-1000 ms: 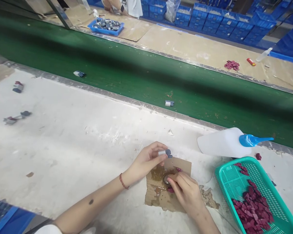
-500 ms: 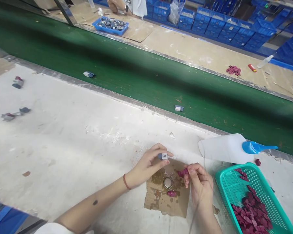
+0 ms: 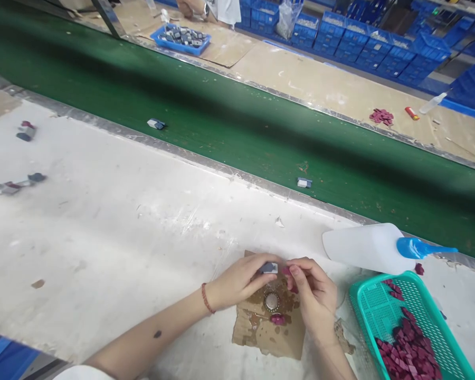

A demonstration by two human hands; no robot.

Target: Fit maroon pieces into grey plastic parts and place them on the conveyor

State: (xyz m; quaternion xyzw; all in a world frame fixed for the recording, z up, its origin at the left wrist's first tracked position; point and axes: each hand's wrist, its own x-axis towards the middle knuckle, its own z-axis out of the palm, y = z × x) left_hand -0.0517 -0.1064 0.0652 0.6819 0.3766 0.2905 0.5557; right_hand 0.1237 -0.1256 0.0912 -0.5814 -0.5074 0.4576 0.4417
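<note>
Between the thumb and fingers of my left hand is a small grey-and-white block. My right hand pinches a small dark-red piece close to the block's white end; whether the two touch I cannot tell. Below both hands lies a stained piece of cardboard. On it sit a bottle cap and another dark-red piece. To the right of my right hand stands a green plastic basket holding many dark-red pieces.
A white squeeze bottle with a blue nozzle lies behind the basket. Beyond the white table runs a green conveyor belt carrying two small blocks. More assembled pieces lie at far left. Across the belt are a blue tray and a person's arm.
My hands have come together, bringing the dark-red piece close to the block's white end. My left hand has turned the block. On the belt, the two blocks have shifted right.
</note>
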